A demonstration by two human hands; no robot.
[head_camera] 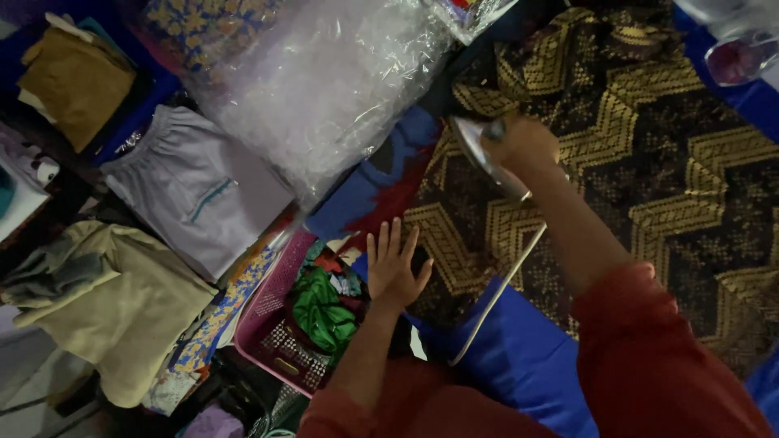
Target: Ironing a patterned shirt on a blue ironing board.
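A dark cloth with a gold zigzag pattern [649,162] lies spread over a blue-covered surface [519,357]. My right hand [519,142] grips the handle of a clothes iron [487,158] that rests on the cloth's left part; its pale cord [499,296] trails back toward me. My left hand [395,264] lies flat with fingers spread on the cloth's near left edge, just below the iron. Both arms wear red sleeves.
A pink plastic basket [272,316] with green and mixed fabrics sits left of my left hand. Folded grey shorts [195,191], beige garments [114,300] and a brown folded piece [73,85] lie further left. A large crinkled clear plastic bag [324,89] lies behind.
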